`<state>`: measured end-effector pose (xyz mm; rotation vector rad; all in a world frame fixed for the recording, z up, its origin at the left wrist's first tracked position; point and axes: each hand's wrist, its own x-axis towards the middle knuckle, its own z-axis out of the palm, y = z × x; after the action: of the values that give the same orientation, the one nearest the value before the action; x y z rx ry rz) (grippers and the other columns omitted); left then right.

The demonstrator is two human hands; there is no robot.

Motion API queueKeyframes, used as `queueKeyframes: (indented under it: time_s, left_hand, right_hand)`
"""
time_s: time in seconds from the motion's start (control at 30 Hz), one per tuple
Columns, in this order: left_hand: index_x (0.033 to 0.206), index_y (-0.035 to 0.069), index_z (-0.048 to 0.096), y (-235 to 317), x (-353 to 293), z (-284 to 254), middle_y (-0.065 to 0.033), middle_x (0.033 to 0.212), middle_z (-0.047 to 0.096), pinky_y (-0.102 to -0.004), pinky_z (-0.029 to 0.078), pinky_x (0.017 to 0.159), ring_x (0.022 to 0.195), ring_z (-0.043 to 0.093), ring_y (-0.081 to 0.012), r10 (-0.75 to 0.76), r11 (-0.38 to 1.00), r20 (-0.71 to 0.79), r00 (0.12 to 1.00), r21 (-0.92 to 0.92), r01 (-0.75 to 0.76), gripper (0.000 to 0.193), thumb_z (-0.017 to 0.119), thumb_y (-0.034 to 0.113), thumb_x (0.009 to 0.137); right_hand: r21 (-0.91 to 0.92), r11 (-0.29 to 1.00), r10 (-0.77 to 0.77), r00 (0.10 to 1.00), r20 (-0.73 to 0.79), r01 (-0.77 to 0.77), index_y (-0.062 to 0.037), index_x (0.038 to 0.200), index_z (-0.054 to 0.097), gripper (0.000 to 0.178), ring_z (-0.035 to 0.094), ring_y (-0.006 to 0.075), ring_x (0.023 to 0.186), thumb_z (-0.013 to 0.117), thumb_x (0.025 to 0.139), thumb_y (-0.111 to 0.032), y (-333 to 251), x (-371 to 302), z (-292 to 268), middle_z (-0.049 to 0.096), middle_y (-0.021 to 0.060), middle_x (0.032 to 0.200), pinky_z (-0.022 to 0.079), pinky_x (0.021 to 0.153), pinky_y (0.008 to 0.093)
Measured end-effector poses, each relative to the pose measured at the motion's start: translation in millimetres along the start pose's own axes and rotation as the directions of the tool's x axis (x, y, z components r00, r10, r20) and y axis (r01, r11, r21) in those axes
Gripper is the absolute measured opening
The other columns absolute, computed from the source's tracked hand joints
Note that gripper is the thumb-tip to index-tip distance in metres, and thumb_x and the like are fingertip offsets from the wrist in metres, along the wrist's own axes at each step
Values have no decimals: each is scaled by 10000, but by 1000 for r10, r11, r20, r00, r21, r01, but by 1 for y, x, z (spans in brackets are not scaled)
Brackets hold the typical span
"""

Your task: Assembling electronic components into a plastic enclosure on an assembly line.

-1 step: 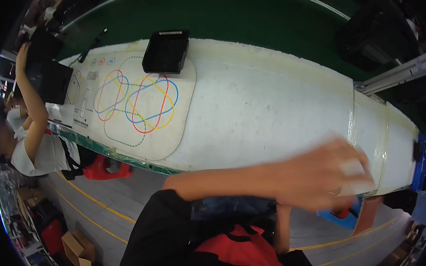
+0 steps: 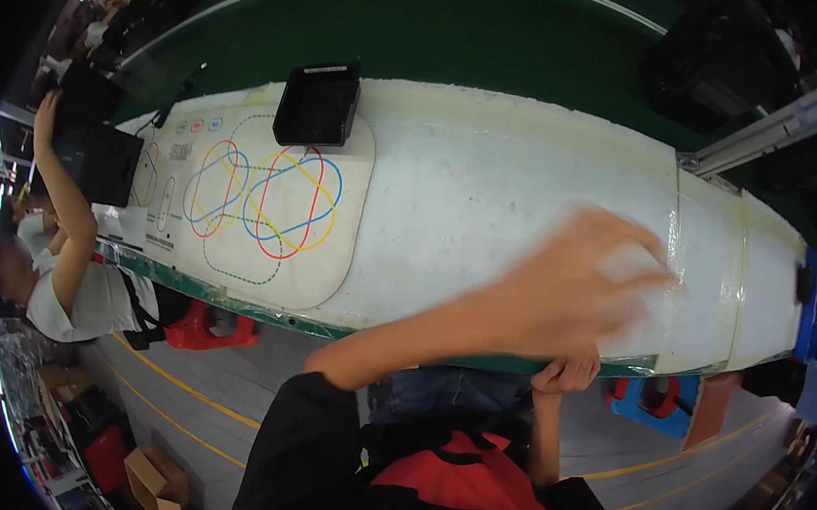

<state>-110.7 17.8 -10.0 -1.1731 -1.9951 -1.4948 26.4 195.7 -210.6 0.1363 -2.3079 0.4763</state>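
Left hand: hung over the counter, pointing right and away; fingers blurred and parted, any grasp impossible to tell.
Right hand: sat by the near edge; fingers curled, contents impossible to tell.
Counter: lay before the person, long axis left to right.
Black tray: stood at the far edge.

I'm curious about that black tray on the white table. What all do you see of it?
The black tray is a shallow, open-topped, roughly rectangular box, apparently plastic, with raised walls and a small pale label on its far rim. It sits upright at the far edge of the white table, its near side over the patterned board. Nothing else appears to touch it.
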Motion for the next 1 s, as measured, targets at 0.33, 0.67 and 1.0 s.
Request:
queueKeyframes:
  time_s: [0.33, 0.67, 1.0]
  left_hand:
    - [1427, 31, 332, -91, -130, -181, -286, 1376, 322, -441, 409, 1013, 1237, 428, -431, -260, 164, -721, 643, 623, 765, 1050, 860, 475, 635]
    - [1460, 116, 297, -138, -141, -180, -342, 1381, 303, -516, 383, 1015, 1242, 392, -495, -202, 150, -779, 593, 574, 805, 1079, 839, 508, 613]
    - [1424, 60, 371, -113, -128, -206, -322, 1242, 395, -492, 370, 1010, 1151, 406, -452, -204, 245, -758, 619, 573, 782, 967, 798, 327, 600]
  right_hand:
    - [33, 999, 11, 998, 55, -13, -10, 996, 653, 304, 619, 328, 1123, 442, 778, -31, -3, 13, -9, 677, 145, 1152, 398, 980, 420]
    - [-3, 996, 91, 987, 135, -92, -15, 1073, 628, 305, 544, 292, 1239, 471, 812, -7, -24, 6, -17, 624, 119, 1263, 331, 1058, 431]
    - [-11, 1000, -24, 998, 53, 24, -13, 1064, 637, 316, 579, 288, 1201, 424, 833, -46, -9, 1, -8, 645, 128, 1233, 343, 1021, 408]
